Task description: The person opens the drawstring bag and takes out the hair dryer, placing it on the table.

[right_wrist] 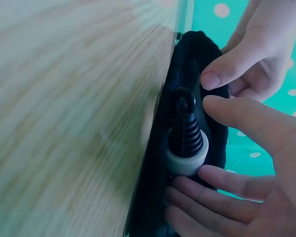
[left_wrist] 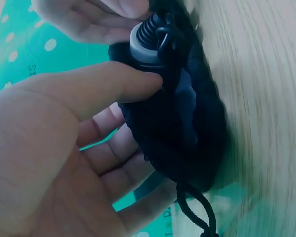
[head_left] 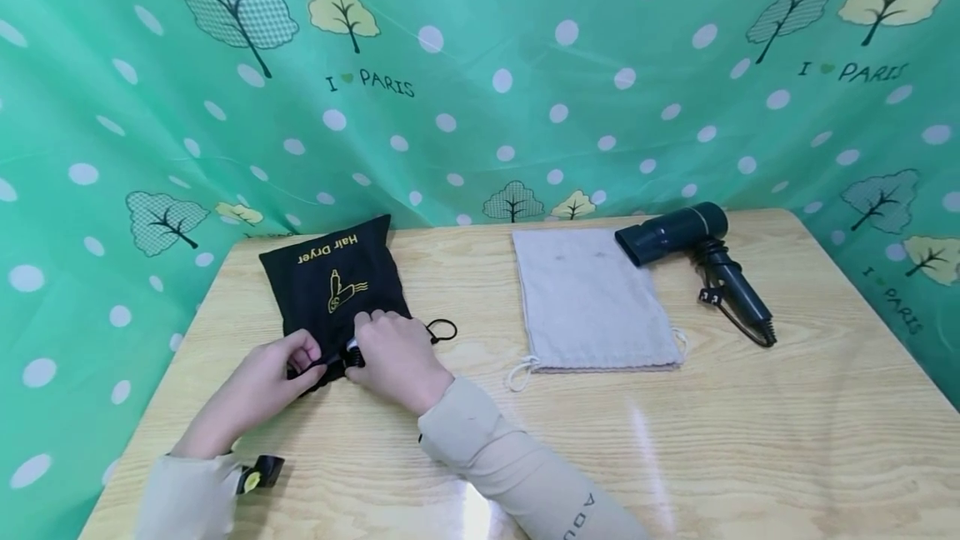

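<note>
A black drawstring bag printed "Hair Dryer" lies at the table's left, its mouth toward me. From that mouth shows the end of a hair dryer handle, with a pale collar, a ribbed black cord sleeve and a loop of cord; the rest is hidden inside. My left hand pinches the bag's rim between thumb and fingers. Around the handle end curl the fingers of my right hand, fingertips against the pale collar, thumb beside the bag's rim. The two thumbs are close together in the right wrist view.
Right of the black bag lies a flat grey drawstring bag with white cords. A dark green hair dryer overlaps its far right corner, cord and plug by the handle. A black cord loop sticks out beside my right hand. Green printed cloth hangs behind.
</note>
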`<state>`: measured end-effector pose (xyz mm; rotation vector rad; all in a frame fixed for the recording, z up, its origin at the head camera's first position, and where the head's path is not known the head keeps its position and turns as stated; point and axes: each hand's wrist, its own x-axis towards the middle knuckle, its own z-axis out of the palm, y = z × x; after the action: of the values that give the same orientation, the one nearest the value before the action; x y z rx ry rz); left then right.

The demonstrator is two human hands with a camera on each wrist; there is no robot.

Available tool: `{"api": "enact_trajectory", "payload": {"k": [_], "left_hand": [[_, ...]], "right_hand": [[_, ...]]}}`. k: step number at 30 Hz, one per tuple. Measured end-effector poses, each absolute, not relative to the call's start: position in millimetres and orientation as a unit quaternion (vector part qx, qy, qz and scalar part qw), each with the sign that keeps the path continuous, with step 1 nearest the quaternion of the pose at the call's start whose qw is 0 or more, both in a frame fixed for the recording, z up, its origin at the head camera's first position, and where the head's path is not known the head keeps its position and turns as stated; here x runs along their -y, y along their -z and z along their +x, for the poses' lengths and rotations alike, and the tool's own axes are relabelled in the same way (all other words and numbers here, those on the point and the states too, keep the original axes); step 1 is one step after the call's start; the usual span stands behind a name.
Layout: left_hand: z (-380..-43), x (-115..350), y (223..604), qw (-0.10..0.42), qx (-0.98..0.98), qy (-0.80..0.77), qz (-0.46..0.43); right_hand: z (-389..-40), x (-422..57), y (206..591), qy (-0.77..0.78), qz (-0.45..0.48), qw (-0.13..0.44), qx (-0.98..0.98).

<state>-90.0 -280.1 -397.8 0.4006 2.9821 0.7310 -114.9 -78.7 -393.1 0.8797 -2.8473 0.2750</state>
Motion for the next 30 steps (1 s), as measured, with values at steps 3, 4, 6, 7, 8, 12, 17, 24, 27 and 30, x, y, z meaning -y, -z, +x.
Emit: {"api": "enact_trajectory", "payload": {"k": [3,4,6,7,8,12,17,24,27,30], "left_hand": [[-88,278,397,0.029,-0.962,-0.238,0.134],[-88,278,397,0.030,-0.961,-0.238,0.135],[-88,276,397,0.030,-0.962,-0.237,0.135],[-87,276,397,0.029,-0.962,-0.236,0.135],[-87,275,397,0.029,-0.962,-0.236,0.135],[-86,272,396,0.031,-0.963,-0.234,0.133],[-87,269,395,0.030,-0.962,-0.235,0.134],[-89,268,399,0.023,-0.958,-0.248,0.142],[-88,269,399,0.024,-0.955,-0.262,0.139],[-87,272,397,0.013,-0.956,-0.267,0.124]], "right_hand": [[-115,80,395,-0.088,0.284,0.081,0.951],[-115,81,395,-0.087,0.282,0.081,0.952],[-115,81,396,-0.085,0.279,0.081,0.953],[-115,82,397,-0.085,0.279,0.081,0.953],[-116,82,397,-0.083,0.278,0.082,0.953],[-117,82,399,-0.084,0.279,0.083,0.953],[-120,81,400,-0.090,0.284,0.076,0.952],[-124,77,399,-0.098,0.287,0.065,0.951],[-124,77,399,-0.101,0.286,0.064,0.951],[-124,77,400,-0.108,0.280,0.070,0.951]]}}
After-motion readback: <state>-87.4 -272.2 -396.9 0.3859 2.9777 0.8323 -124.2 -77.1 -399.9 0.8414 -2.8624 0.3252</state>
